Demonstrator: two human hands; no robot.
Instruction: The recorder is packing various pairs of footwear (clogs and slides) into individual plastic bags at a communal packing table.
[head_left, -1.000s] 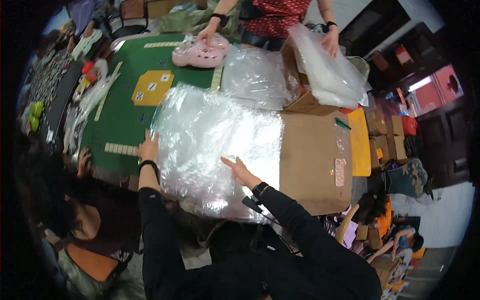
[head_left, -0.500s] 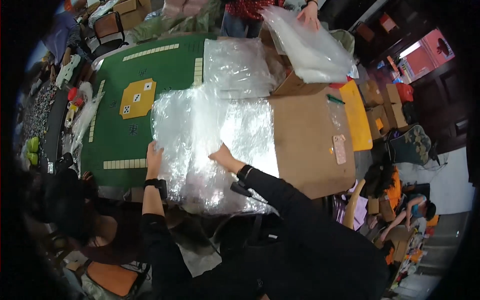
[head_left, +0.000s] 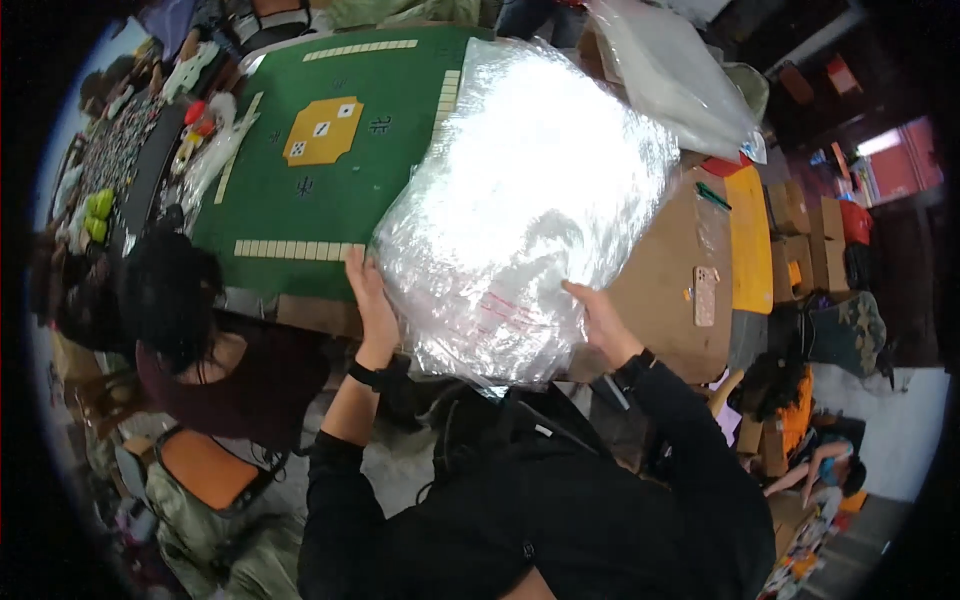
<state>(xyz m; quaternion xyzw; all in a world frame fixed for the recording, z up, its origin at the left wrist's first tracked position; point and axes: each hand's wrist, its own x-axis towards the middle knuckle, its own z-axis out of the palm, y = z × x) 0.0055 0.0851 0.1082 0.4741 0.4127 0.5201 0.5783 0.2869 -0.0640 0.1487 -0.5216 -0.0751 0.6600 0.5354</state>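
Note:
A large stack of clear, shiny plastic bags lies slanted across the middle of the table, its near end reaching past the front edge. Red print shows faintly on its near part. My left hand grips the left edge near the front, with the fingers partly hidden by the film. At the near right edge, my right hand holds the stack, thumb on top and the other fingers out of sight beneath. Glare hides how many bags are in it.
A green table mat printed with tiles and dice spreads left. Brown cardboard bears a phone and green pen. More plastic film hangs over a far-right box. A person sits close on my left.
My right hand has moved right, from the bags' middle to their right edge. The separate sheets now appear as one slanted stack. My view has shifted, and the person across is mostly out of frame.

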